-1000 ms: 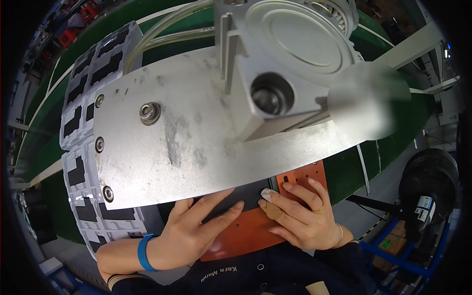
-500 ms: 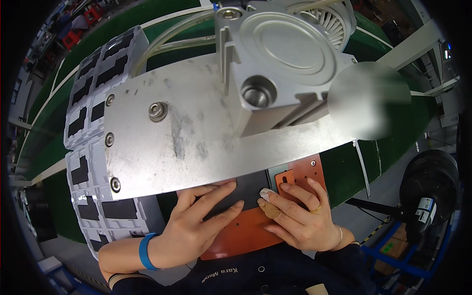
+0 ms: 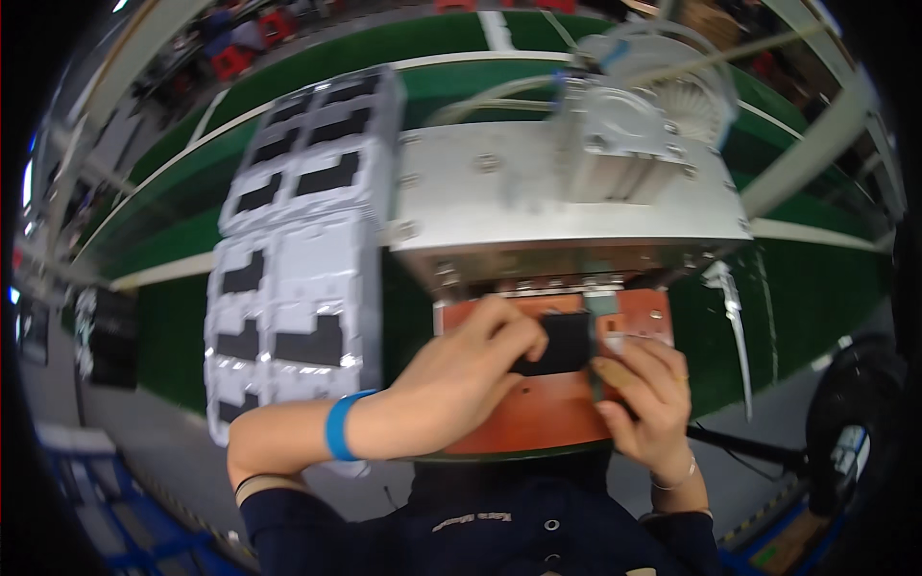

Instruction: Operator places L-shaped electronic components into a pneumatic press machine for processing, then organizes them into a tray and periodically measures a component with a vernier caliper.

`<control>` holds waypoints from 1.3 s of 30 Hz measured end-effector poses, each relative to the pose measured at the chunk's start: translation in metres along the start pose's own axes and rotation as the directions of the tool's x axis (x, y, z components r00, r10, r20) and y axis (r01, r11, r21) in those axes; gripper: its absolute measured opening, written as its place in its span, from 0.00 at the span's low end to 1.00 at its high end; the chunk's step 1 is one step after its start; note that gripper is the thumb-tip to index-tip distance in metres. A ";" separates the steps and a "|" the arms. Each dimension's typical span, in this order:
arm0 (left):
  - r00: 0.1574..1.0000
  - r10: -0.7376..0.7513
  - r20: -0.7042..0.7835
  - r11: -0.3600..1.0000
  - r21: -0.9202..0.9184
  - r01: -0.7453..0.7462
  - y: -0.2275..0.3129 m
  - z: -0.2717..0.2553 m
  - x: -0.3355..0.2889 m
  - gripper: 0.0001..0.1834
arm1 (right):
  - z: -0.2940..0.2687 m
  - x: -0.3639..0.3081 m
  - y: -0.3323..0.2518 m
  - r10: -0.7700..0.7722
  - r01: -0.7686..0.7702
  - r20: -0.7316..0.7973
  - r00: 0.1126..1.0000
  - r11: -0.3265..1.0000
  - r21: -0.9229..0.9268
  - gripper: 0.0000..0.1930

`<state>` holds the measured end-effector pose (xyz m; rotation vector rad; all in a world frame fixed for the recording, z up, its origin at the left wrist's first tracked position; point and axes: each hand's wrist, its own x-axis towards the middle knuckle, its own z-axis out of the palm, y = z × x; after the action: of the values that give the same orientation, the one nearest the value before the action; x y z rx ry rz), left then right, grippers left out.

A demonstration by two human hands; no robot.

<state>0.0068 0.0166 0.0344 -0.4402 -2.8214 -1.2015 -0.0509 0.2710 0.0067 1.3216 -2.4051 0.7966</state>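
Observation:
A black flat rectangular piece (image 3: 562, 346) lies on the orange fixture plate (image 3: 538, 424) in front of me. My left hand (image 3: 466, 374), a blue band on its wrist, has its fingers curled and closed on the left edge of that piece; motion blurs the fingertips. At the piece's right edge rests my right hand (image 3: 648, 396), fingers stretched over the plate and thumb apart. One of its fingers has a tan wrap. Just behind the plate stands a metal press housing (image 3: 538, 192) with a cylinder block (image 3: 624, 134) on top.
White moulded trays (image 3: 312, 252) holding several black pieces stand to the left on the green bench mat (image 3: 163, 336). Pale hoses (image 3: 499, 104) run behind the housing. A dark round device on an arm (image 3: 845, 413) is at the right, and red stools (image 3: 230, 62) show far back.
My view has drawn back, so the housing appears smaller and its front shows. My left hand's fingers have gone from spread over the black piece to curled at its left edge.

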 end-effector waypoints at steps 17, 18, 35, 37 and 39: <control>0.869 -0.476 -0.133 0.879 -0.084 0.469 -0.194 -0.160 -0.093 0.15 | 0.014 -0.008 -0.005 0.029 -0.030 -0.139 0.990 1.000 -0.008 0.15; 0.896 -0.427 -0.126 0.904 -0.028 0.427 -0.208 -0.155 -0.092 0.14 | 0.014 -0.008 -0.005 0.037 -0.037 -0.139 0.990 0.999 0.000 0.15; 0.932 -0.203 -0.299 0.826 0.460 0.327 -0.128 -0.098 -0.144 0.22 | 0.016 -0.009 -0.008 0.041 -0.043 -0.139 0.989 0.999 -0.016 0.15; 0.921 -0.253 -0.298 0.828 0.426 0.365 -0.119 -0.094 -0.139 0.27 | 0.016 -0.011 -0.008 0.045 -0.050 -0.149 0.988 0.998 -0.031 0.15; 0.936 -0.253 -0.246 0.837 0.430 0.339 -0.118 -0.097 -0.132 0.27 | 0.012 -0.010 -0.008 0.045 -0.048 -0.148 0.988 0.999 -0.016 0.15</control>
<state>0.0937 -0.1617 -0.0004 0.1372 -2.9423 -0.5028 -0.0384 0.2677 -0.0052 1.1602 -2.3288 0.8502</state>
